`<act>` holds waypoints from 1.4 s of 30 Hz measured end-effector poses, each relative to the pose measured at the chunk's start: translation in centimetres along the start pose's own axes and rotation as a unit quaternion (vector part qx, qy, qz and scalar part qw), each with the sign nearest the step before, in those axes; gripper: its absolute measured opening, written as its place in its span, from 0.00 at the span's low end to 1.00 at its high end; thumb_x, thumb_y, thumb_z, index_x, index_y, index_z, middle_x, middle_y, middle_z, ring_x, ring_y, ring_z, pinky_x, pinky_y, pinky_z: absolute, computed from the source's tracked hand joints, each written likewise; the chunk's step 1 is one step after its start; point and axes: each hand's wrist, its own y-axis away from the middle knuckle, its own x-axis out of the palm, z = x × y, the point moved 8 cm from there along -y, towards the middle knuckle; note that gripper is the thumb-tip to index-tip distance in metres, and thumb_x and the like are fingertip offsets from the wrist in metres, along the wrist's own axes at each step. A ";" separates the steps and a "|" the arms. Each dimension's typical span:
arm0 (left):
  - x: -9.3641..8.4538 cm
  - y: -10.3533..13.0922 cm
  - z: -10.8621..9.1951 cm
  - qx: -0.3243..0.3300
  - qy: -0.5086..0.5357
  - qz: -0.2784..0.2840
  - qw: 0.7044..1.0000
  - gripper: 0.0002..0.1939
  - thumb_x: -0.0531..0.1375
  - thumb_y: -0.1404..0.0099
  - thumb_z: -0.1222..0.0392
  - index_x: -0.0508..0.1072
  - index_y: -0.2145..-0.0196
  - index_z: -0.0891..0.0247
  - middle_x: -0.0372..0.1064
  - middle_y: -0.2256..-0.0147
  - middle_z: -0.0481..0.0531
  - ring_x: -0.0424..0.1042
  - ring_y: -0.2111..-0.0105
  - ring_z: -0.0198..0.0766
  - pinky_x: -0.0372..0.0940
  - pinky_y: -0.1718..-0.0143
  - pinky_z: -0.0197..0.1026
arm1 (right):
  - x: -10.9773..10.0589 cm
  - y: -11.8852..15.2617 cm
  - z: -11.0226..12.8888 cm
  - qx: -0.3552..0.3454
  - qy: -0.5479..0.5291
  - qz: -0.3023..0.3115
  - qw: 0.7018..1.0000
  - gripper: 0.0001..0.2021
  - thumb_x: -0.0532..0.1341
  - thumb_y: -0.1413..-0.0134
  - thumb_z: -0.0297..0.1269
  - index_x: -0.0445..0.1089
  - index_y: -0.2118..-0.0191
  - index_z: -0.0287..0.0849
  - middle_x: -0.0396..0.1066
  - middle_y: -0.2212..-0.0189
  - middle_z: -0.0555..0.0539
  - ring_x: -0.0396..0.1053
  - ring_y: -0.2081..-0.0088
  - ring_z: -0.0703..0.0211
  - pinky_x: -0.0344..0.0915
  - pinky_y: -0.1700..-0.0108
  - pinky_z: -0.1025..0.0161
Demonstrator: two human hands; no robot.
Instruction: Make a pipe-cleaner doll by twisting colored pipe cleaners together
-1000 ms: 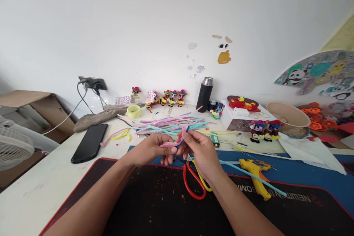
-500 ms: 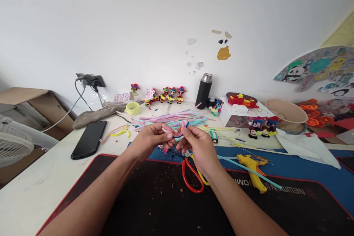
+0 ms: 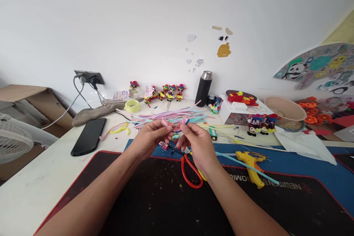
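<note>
My left hand [image 3: 151,136] pinches a bent pink pipe cleaner [image 3: 164,122] between thumb and fingertips. Close beside it, my right hand [image 3: 197,142] is closed on the other end of the small bundle, where pink and blue pipe cleaner tips [image 3: 185,121] poke up past the thumb. A thin strand spans the gap between both hands, with a bit of mint green below. Just under my right hand lie scissors with a red handle loop [image 3: 190,177]; their blades are mostly hidden. From behind my right wrist a long light-blue pipe cleaner [image 3: 246,166] crosses a yellow glue gun [image 3: 253,169].
Behind my hands spreads a pile of pastel pipe cleaners [image 3: 168,115]. A black thermos [image 3: 204,90], small figures [image 3: 173,93] and a tape roll [image 3: 132,106] stand along the wall. A phone [image 3: 89,136] lies left; a white box [image 3: 235,112] and a bowl [image 3: 287,108] stand right.
The fingertips have shifted slightly on the bundle, and the pink end at my left hand shows less. The whole view has moved a little.
</note>
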 end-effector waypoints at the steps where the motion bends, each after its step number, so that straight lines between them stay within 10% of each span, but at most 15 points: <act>1: -0.1 0.0 0.0 -0.004 0.008 -0.004 1.000 0.16 0.77 0.49 0.55 0.81 0.68 0.68 0.76 0.74 0.52 0.73 0.75 0.33 0.67 0.75 0.32 | 0.0 0.0 0.0 0.002 0.000 0.000 1.000 0.19 0.72 0.50 0.53 0.79 0.62 0.40 0.71 0.82 0.50 0.70 0.81 0.61 0.61 0.80 0.68; 12: -0.8 -0.6 1.6 -0.053 -0.016 -0.001 0.998 0.19 0.78 0.54 0.54 0.80 0.71 0.69 0.76 0.74 0.53 0.73 0.76 0.33 0.69 0.74 0.34 | 0.1 0.1 0.3 -0.018 0.020 0.015 1.000 0.18 0.69 0.46 0.52 0.79 0.63 0.39 0.67 0.86 0.52 0.62 0.83 0.64 0.56 0.81 0.68; 24: -0.6 0.0 -1.5 0.079 -0.284 -0.015 0.955 0.14 0.71 0.42 0.50 0.84 0.66 0.64 0.80 0.69 0.54 0.72 0.72 0.38 0.69 0.69 0.38 | -0.3 -0.7 -0.8 0.036 0.050 0.050 0.997 0.19 0.70 0.48 0.54 0.77 0.67 0.40 0.59 0.88 0.57 0.53 0.85 0.67 0.50 0.82 0.68; 42: -0.6 -0.2 -0.3 0.022 -0.251 0.016 0.968 0.16 0.72 0.43 0.49 0.78 0.69 0.65 0.74 0.74 0.49 0.72 0.74 0.36 0.69 0.70 0.37 | -0.5 -1.1 -1.0 0.021 0.030 0.058 0.998 0.18 0.73 0.51 0.49 0.71 0.66 0.41 0.68 0.79 0.55 0.55 0.86 0.72 0.47 0.85 0.70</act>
